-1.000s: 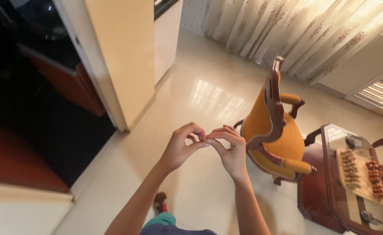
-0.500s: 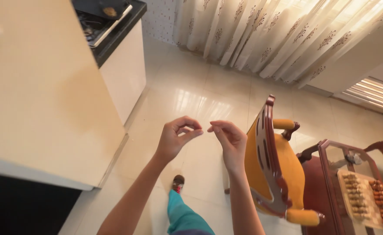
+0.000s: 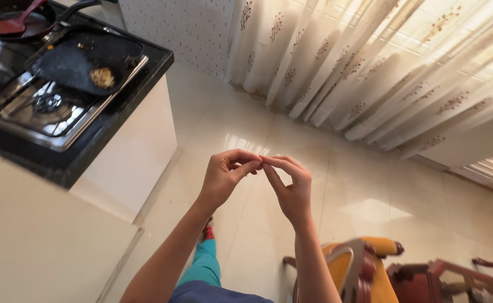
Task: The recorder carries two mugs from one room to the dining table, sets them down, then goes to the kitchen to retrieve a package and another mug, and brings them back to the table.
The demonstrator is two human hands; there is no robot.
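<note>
My left hand (image 3: 226,179) and my right hand (image 3: 289,188) are raised in front of me above the pale tiled floor (image 3: 370,196). Their fingertips meet at the middle, thumbs and forefingers pinched together. Whether anything small sits between the fingers cannot be made out. Both forearms reach up from the bottom of the view.
A black stove top (image 3: 50,106) at the upper left carries a dark flat pan (image 3: 84,62) with a bit of food and another pan with a red spatula (image 3: 16,22). Patterned curtains (image 3: 370,73) hang ahead. A yellow wooden armchair (image 3: 353,275) stands at the lower right.
My view has swung left and up, bringing the stove into sight and pushing the chair low. My fingertips, slightly apart half a second ago, now touch.
</note>
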